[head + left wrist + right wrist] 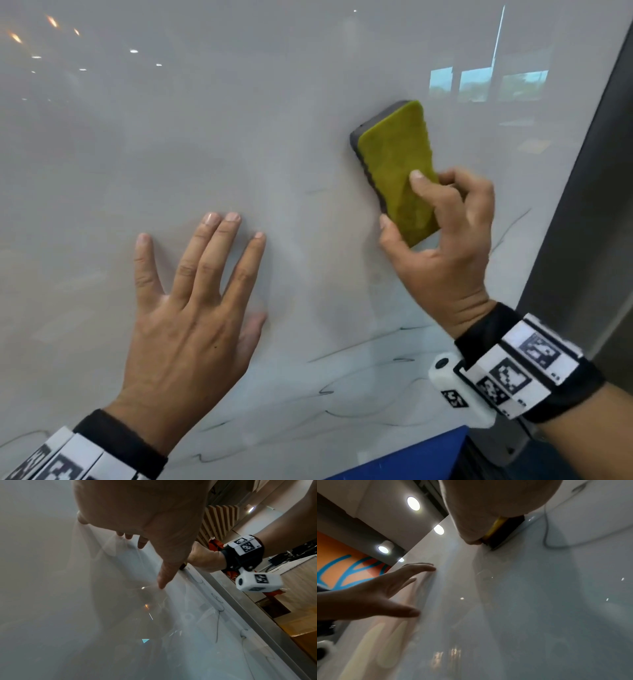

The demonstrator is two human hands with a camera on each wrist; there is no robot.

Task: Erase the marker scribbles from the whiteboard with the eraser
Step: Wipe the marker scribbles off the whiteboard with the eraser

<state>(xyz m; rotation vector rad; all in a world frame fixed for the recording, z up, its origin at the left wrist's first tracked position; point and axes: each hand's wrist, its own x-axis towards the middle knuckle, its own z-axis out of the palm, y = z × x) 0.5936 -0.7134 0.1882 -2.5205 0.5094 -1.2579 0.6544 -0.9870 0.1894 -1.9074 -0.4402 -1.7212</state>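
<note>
The glossy whiteboard (239,137) fills the head view. My right hand (442,246) grips the lower end of the eraser (394,161), thumb at its left edge and a finger across its yellow-green back; the dark foam side lies flat on the board. In the right wrist view the eraser (503,531) shows under my palm. My left hand (191,301) presses flat on the board with fingers spread, to the eraser's lower left. Thin black marker scribbles (359,349) run below and right of the hands; more scribbles (217,622) show in the left wrist view.
The board's grey metal frame (582,205) runs down the right side. A blue surface (411,459) sits below the board's bottom edge. The board's upper and left areas (137,154) carry only reflections of ceiling lights and windows.
</note>
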